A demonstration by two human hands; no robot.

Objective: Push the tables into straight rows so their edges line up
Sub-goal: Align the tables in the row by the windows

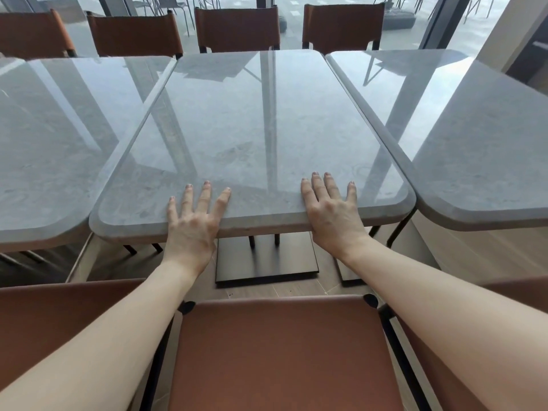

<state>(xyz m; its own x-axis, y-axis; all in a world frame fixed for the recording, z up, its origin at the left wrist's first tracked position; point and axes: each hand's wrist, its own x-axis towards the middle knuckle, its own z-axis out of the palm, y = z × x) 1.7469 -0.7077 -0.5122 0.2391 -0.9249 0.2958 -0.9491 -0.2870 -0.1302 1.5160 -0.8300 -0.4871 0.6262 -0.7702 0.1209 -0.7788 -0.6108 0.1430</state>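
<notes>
Pressing on near edge of middle table: both hands flat on the grey stone-look top, fingers straight and spread, nothing pinched or curled round. Left hand set left of centre along the near edge, heel of palm over the rim, fingertips pointing toward the far edge. Right hand set right of centre on the same edge, heel likewise over the rim, fingers fanned on the glossy surface. Thumbs not visible; cannot tell whether hooked under the rim. Middle table placed between two like tables, rounded corners, long sides running away from the viewer. Left table just beside it; seam narrow at the far corners, widening slightly toward the near corners; its near edge sits a little nearer the viewer than the middle table's. Right table just beside the other long side, narrow gap along the whole seam; its near edge about level with the middle one's. Black base plate on wood-look floor under the near half of the middle top, two thin posts rising from it. Brown chair directly below the forearms, near side, seat facing the table. Four brown chair backs ranged along the far edges. Window glass beyond, reflected in streaks across all three tops.
</notes>
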